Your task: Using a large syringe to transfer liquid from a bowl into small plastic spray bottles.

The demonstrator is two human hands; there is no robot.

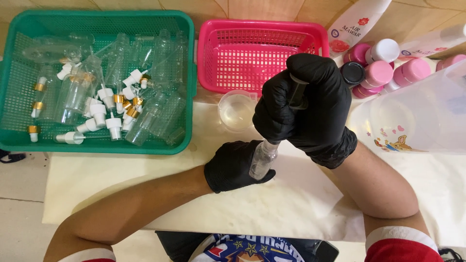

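- The right hand [310, 104], in a black glove, closes around a syringe [297, 92]; the fist hides most of the barrel, so only a short dark part shows between the fingers.
- The tip of the syringe meets the mouth of a small clear bottle [262, 159], but the exact contact is hard to see.
- The left hand [233, 166], also gloved in black, holds this bottle from the side; its fingers cover the lower part of the bottle.
- The bottle is slim, transparent and without cap, standing a little tilted over the cream cloth [272, 204] on the bench, just in front of the person.
- A small clear cup [236, 111] stands just behind the hands; I cannot tell whether it holds liquid.
- The green basket [14, 140] at the left holds many clear bottles and white spray pumps with gold rings; they overlap, so single pieces are hard to separate.
- The pink basket [213, 58] is behind the cup.
- At the right, a clear jug [427, 111] with a cartoon print is cut off by the frame.
- Behind it stand white bottles with pink caps [378, 73] and red flower labels, partly out of view.
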